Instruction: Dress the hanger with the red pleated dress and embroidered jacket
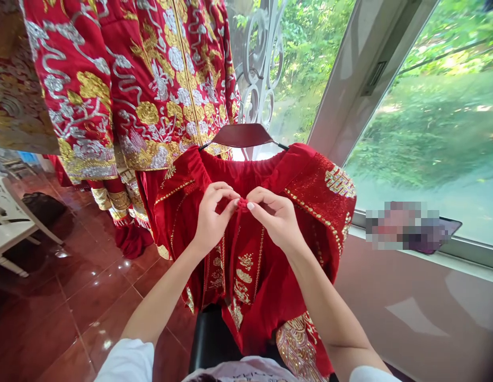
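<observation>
A red skirt-like garment (276, 273) with gold embroidery and beaded edges hangs in front of me from a dark red hanger (242, 136). At its gathered waist, a small red knotted cord (243, 205) sits between my fingertips. My left hand (215, 213) pinches it from the left with thumb and forefinger. From the other side, my right hand (275, 213) does the same, its thumb on the knot. Both hands are closed, with the tips nearly meeting. A red cord end trails down the front of the garment below.
Behind, at upper left, hangs a red jacket (151, 79) with gold and silver embroidery. A white chair (11, 228) stands on the glossy tiled floor (99, 302). The window's sill (475, 265) runs along the right, with partly blurred objects on it. Below me is a black seat (210, 337).
</observation>
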A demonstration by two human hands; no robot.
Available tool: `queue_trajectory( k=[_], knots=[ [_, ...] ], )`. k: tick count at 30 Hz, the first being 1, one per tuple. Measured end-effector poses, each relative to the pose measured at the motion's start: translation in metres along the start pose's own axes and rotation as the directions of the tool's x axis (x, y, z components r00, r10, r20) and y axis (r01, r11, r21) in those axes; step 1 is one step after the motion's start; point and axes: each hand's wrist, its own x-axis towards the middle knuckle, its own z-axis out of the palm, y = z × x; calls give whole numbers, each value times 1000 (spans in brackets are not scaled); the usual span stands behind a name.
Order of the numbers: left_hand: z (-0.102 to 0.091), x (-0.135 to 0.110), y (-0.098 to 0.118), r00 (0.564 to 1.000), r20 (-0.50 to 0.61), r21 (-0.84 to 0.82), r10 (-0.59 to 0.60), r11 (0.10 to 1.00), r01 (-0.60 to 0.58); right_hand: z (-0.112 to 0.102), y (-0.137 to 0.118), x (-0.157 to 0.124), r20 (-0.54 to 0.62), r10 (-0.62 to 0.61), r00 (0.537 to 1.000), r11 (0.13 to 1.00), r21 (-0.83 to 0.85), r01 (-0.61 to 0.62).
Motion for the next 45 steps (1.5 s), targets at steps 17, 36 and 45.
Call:
queue_trajectory(
  k=[17, 36, 45],
  knots=[
    [-16, -11, 24, 998, -1, 182, -60, 981, 60, 18, 16, -14, -234, -371, 898, 824, -529, 203],
    [-33, -1, 11, 911, 339, 301, 234, 890, -341, 6, 8, -19, 18, -118, 993, 920, -375, 116],
    [-24, -19, 7, 812, 269, 531, 518, 624, -574, 4, 4, -25, -10, -85, 996, 990, -118, 83]
  ],
)
